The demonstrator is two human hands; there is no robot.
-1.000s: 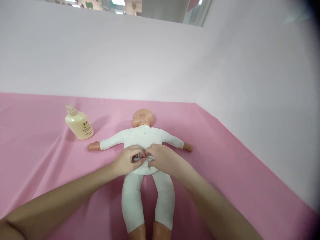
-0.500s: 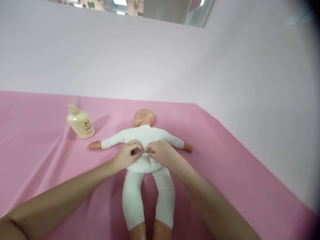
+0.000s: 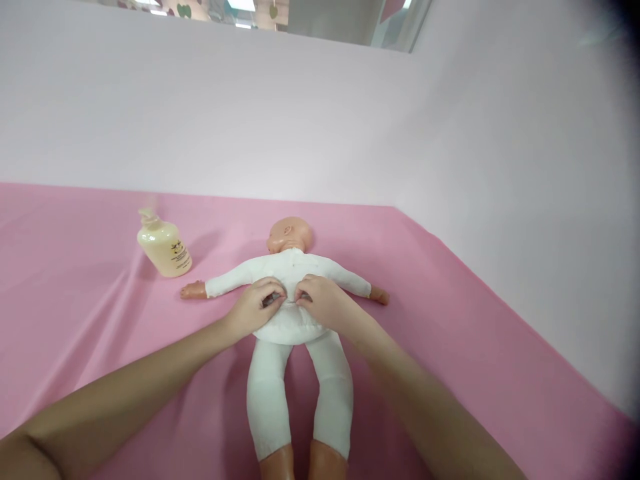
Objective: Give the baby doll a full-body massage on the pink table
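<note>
A baby doll [image 3: 294, 267] with a white cloth body lies face down, its bare head turned to the left and its arms spread wide. On the left side of its lower back, my left hand [image 3: 257, 307] is closed, thumb and fingertips pinching the white cloth. My right hand [image 3: 323, 301] mirrors it just to the right, also pinching the back cloth. Between the two pinches the cloth shows a small crease. The doll's legs point towards me, and the feet are cut off by the lower edge.
A pale yellow pump bottle [image 3: 166, 248] stands left of the doll's head. Pink cloth [image 3: 430, 347] covers the surface, with folds at the left. White walls [image 3: 225, 120] rise behind and to the right, with a window or mirror [image 3: 330, 23] at the top.
My right hand has shifted slightly up the doll's back, still pinching. The whole view has moved a little; the doll and bottle lie as before.
</note>
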